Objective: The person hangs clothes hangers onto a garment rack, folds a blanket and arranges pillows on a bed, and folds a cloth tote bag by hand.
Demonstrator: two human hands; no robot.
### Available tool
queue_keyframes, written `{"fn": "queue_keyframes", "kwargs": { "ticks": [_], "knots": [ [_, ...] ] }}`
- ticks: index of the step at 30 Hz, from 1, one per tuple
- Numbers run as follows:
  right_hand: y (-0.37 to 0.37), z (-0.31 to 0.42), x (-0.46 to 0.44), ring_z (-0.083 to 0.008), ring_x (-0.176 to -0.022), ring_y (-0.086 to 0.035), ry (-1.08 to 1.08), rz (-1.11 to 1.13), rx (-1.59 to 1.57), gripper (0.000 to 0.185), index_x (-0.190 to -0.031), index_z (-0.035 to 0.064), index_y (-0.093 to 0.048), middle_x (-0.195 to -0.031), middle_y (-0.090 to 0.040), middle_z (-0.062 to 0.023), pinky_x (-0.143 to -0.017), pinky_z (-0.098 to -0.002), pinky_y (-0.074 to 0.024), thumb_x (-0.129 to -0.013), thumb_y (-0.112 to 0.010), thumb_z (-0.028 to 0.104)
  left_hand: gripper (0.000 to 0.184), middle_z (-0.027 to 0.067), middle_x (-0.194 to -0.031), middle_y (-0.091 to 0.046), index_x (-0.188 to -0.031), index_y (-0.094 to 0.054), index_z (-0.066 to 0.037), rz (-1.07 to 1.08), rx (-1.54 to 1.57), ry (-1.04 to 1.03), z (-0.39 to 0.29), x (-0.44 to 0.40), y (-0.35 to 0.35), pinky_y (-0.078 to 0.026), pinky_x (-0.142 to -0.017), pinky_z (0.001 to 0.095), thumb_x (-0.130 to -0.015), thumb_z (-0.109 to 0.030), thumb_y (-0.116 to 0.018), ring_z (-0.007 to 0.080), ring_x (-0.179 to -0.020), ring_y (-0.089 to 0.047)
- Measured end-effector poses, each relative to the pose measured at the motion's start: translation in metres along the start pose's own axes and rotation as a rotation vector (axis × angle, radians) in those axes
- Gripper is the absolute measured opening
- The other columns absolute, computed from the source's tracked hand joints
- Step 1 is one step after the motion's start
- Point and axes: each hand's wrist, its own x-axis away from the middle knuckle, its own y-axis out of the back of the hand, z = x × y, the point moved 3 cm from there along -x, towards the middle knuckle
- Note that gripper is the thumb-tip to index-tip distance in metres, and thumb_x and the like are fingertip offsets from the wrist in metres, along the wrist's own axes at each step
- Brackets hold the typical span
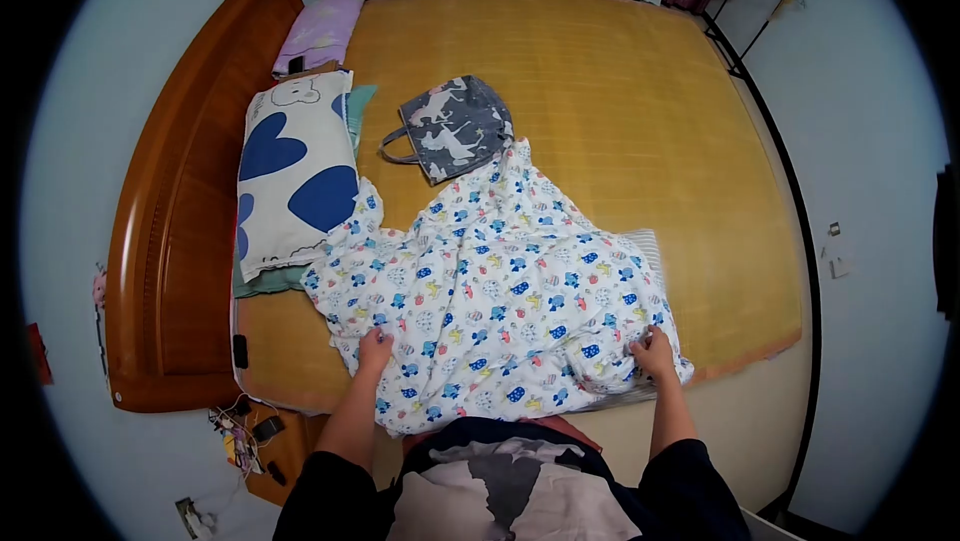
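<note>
A white blanket (470, 291) with a blue, red and yellow print lies rumpled over the near part of the bed, some of it hanging toward my body. My left hand (375, 349) is closed on its near left part. Over on the right, my right hand (652, 351) pinches the same blanket near its right edge. The far corner of the cloth touches a grey bag (455, 128) with white figures and a handle. A striped grey cloth (645, 246) shows from under the blanket's right side.
A pillow with blue hearts (300, 171) lies against the wooden headboard (190, 211), a purple pillow (325, 26) beyond it. The mat (600, 91) covers the bed. Cables and small items sit on a nightstand (290, 441) at lower left. A black rack (765, 16) stands far right.
</note>
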Motion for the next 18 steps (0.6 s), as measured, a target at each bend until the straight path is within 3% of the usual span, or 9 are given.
{"fn": "queue_keyframes", "kwargs": {
  "ticks": [1,4,9,15,18],
  "knots": [
    [-0.001,0.002,-0.001,-0.0339,-0.101,-0.053,0.028,-0.041,0.029,0.062,-0.118,0.0006,-0.047,-0.110,-0.051,-0.0229,-0.085,-0.0380,-0.0440,-0.068,-0.070,0.028,0.049,0.0215,-0.104,-0.059,-0.113,-0.052,0.007,-0.036,0.089,0.039,-0.006,-0.003,0.000,-0.045,-0.079,0.0307,-0.075,-0.021,-0.064,0.0284,-0.091,-0.059],
    [-0.003,0.013,-0.012,-0.0349,-0.100,-0.052,0.080,-0.044,0.143,0.059,-0.116,0.0007,-0.049,-0.111,-0.051,-0.0225,-0.086,-0.0394,-0.0434,-0.068,-0.070,0.027,0.060,0.0199,-0.103,-0.059,-0.116,-0.047,0.011,-0.053,0.218,0.114,-0.021,-0.008,-0.001,-0.045,-0.079,0.0311,-0.074,-0.027,-0.067,0.0254,-0.092,-0.059],
    [0.000,0.039,-0.035,-0.0345,-0.107,-0.048,0.066,-0.082,0.149,0.055,-0.115,0.0028,-0.051,-0.115,-0.049,-0.0203,-0.091,-0.0381,-0.0405,-0.068,-0.069,0.026,0.062,0.0191,-0.101,-0.060,-0.111,-0.049,0.009,-0.019,-0.069,0.173,-0.043,-0.001,0.004,-0.046,-0.079,0.0327,-0.068,-0.030,-0.072,0.0266,-0.090,-0.059],
    [0.003,0.044,-0.099,-0.0337,-0.111,-0.046,0.013,-0.098,0.144,0.062,-0.119,-0.0004,-0.047,-0.122,-0.045,-0.0204,-0.094,-0.0380,-0.0387,-0.068,-0.070,0.026,0.062,0.0186,-0.098,-0.060,-0.110,-0.048,0.009,-0.038,-0.031,0.159,-0.006,0.011,-0.002,-0.047,-0.076,0.0334,-0.066,-0.029,-0.071,0.0266,-0.088,-0.059],
    [-0.002,0.032,-0.132,-0.0336,-0.114,-0.044,0.036,-0.100,0.138,0.070,-0.124,-0.0003,-0.042,-0.127,-0.042,-0.0205,-0.097,-0.0368,-0.0367,-0.066,-0.071,0.025,0.062,0.0184,-0.097,-0.059,-0.109,-0.049,0.008,-0.019,-0.041,0.247,0.011,0.032,0.001,-0.046,-0.076,0.0326,-0.066,-0.029,-0.072,0.0257,-0.086,-0.059]
  ]
}}
